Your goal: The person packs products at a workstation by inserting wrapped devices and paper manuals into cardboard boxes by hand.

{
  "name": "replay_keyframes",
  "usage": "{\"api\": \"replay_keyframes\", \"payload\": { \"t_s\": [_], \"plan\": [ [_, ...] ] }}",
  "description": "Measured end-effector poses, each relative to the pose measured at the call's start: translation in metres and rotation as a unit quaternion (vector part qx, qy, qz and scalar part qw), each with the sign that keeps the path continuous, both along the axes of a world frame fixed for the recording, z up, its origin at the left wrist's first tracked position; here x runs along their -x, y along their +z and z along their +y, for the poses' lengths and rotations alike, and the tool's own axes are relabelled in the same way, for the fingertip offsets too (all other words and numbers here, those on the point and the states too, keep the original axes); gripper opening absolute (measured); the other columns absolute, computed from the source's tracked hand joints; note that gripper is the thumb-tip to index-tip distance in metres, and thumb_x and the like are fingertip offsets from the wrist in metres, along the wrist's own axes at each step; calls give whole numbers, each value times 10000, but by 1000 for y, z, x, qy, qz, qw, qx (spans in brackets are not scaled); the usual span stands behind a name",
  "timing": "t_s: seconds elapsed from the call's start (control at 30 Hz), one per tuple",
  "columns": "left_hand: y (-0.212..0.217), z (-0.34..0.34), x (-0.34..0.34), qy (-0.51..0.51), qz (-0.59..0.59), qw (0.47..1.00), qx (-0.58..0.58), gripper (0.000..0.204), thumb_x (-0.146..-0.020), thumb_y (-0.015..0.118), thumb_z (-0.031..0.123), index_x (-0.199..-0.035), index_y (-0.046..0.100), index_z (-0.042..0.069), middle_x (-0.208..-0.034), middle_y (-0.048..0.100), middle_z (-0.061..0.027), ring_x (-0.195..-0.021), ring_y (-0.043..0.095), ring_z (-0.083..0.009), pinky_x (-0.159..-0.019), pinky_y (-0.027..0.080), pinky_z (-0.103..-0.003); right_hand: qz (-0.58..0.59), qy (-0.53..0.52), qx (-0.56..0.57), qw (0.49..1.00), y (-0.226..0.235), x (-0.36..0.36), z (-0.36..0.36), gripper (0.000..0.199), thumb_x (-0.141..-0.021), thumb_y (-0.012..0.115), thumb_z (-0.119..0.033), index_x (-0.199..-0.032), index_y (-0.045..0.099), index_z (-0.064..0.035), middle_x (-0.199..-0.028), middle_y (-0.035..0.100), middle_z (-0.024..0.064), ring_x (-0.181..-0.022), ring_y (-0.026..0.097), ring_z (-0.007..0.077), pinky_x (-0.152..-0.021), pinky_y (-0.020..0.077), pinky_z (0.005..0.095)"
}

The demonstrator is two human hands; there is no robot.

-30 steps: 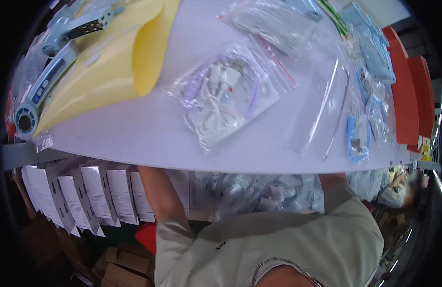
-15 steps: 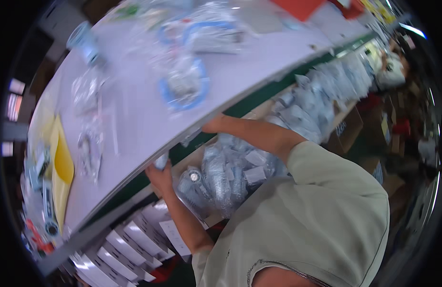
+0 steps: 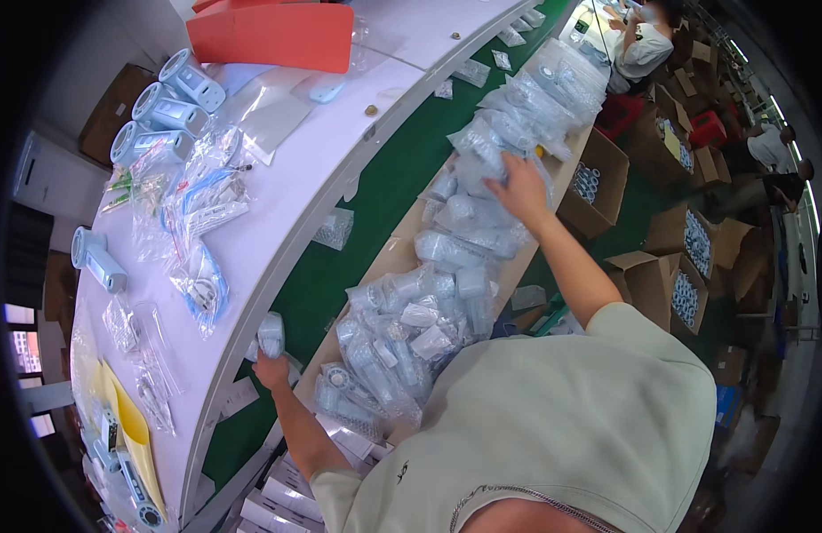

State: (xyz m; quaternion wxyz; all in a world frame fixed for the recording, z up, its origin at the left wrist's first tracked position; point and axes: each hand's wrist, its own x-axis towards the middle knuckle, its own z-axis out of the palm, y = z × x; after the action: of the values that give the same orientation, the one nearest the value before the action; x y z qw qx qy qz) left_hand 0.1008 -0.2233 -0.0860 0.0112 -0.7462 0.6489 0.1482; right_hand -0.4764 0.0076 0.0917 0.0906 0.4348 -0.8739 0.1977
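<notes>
My left hand (image 3: 271,369) is at the near edge of the white table, closed around the lower end of a light-blue plastic device (image 3: 271,334) in a clear wrapper. My right arm stretches over a long row of bubble-wrapped packages, where my right hand (image 3: 522,192) grips one bubble-wrapped package (image 3: 478,147) by its near end. Its fingertips are partly hidden against the wrap. Closer to my body lie more bubble-wrapped devices (image 3: 375,355), several of them showing pale blue through the plastic.
The white table (image 3: 295,191) holds unwrapped light-blue devices (image 3: 167,114), bagged cables (image 3: 199,289), a red sheet (image 3: 273,35) and a yellow folder (image 3: 122,409). White boxes (image 3: 282,497) are stacked below. Open cartons (image 3: 598,182) stand right, and a person (image 3: 642,49) is at the far end.
The view has swung toward the right. My right hand has left the table's edge and reached farther out onto the packages. My left hand still has the light-blue device.
</notes>
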Motion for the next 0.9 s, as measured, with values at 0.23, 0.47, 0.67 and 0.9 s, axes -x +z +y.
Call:
{"api": "replay_keyframes", "payload": {
  "t_s": [0.23, 0.47, 0.67, 0.9],
  "plan": [
    [48, 36, 19, -33, 73, 996, 42, 746, -567, 739, 186, -1273, 545, 42, -1168, 607, -222, -1070, 567, -434, -943, 458, -441, -60, 7, -76, 995, -61, 89, -19, 525, -785, 708, -280, -1198, 540, -3, -1099, 622, 199, -1024, 554, 385, -868, 464, 457],
    [88, 113, 34, -56, 376, 925, 28, 666, -572, 775, 132, -1178, 548, -30, -1084, 615, -196, -1025, 593, -314, -917, 446, -387, 7, -11, 175, 984, -53, 51, 43, 502, -764, 707, -221, -1177, 541, 11, -1152, 596, 225, -1067, 557, 409, -898, 457, 461],
    [111, 136, 71, -52, 415, 907, 52, 614, -609, 789, 81, -1164, 550, -28, -1098, 602, -152, -1003, 594, -254, -894, 454, -371, -208, -141, 26, 968, -128, 72, 116, 516, -728, 684, -175, -1183, 533, 17, -1160, 586, 227, -1094, 547, 427, -951, 436, 447],
    [120, 156, 68, -107, 436, 886, 112, 642, -640, 793, 61, -1216, 523, -18, -1127, 609, -129, -1033, 585, -243, -928, 443, -387, -140, -96, 149, 974, -154, 67, 165, 575, -727, 673, -205, -1226, 502, 22, -1132, 570, 254, -1046, 564, 430, -912, 456, 436]
  ]
}}
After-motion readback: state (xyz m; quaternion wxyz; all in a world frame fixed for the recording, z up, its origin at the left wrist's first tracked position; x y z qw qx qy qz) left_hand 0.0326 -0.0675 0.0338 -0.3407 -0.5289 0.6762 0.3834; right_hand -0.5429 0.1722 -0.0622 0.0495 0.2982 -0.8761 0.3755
